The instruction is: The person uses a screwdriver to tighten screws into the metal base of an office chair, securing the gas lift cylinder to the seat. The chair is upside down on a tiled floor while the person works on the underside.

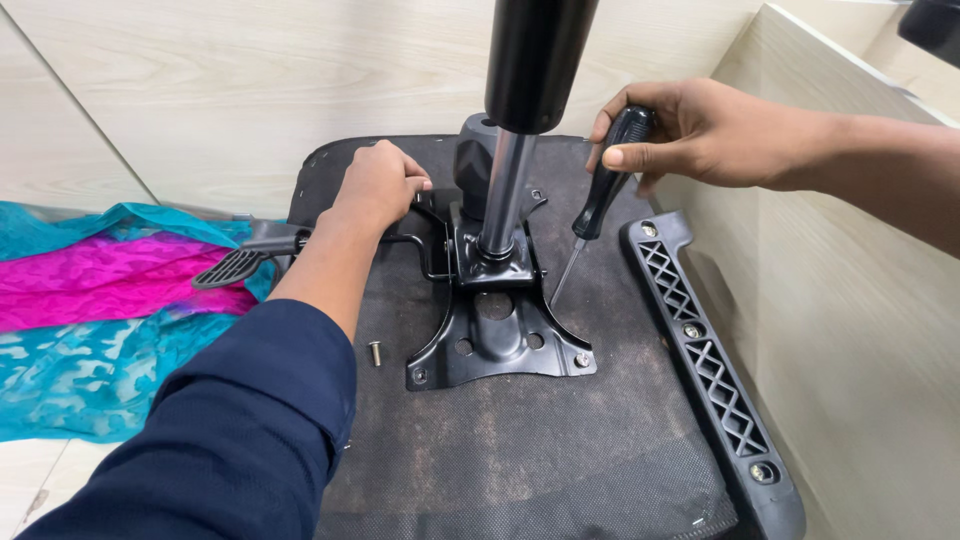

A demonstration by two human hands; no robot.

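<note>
R hand [700,130], upper right of frame, is gripping a black-handled screwdriver [600,205] w/ fingers wrapped round the handle; shaft is angling down-left, tip sitting just beside the right edge of the black metal mounting plate [495,345] at frame centre. L hand [378,185], upper centre-left, is clenching over the plate's lever side, steadying it; exactly what the fingers are closing on I can't tell.

Risks, judging from here: tip is looking off any screw head, so pushing now could be making it skid onto the dark fabric seat underside [520,450] and tear it. The loose bolt [376,352] lying on the fabric left of the plate could be rolling off if the seat is jolted. The gas cylinder [505,190], standing upright out of the plate, could be tipping the assembly if the L hand eases off.

Plate: glossy black stamped steel, splayed corners w/ holes, a screw showing at lower-right corner. Black plastic armrest bracket [705,360] is running along right edge; pink-teal cloth [90,310] is lying at left.
</note>
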